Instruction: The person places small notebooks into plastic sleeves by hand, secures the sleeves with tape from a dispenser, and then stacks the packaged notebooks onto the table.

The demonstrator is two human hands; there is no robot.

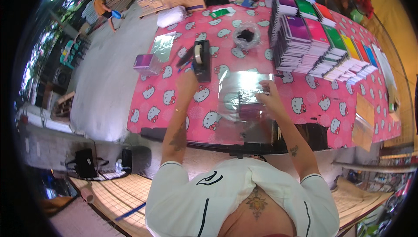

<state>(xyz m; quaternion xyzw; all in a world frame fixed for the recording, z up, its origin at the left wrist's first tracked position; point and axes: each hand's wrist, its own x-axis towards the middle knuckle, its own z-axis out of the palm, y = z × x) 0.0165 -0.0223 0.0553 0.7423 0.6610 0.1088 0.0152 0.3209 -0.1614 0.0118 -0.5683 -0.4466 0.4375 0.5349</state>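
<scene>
Head view: looks like the film-handling step. Clear plastic film (230,87) lies near the middle, over something purplish (251,110). Right hand (270,97) has bent fingers on its right side, grip unclear; left hand (187,81) is by the tape dispenser (205,66), can't tell if it's grasping. Next move calls for light fingers, imo. Far-left cardboard box (191,1): contents unclear.
</scene>
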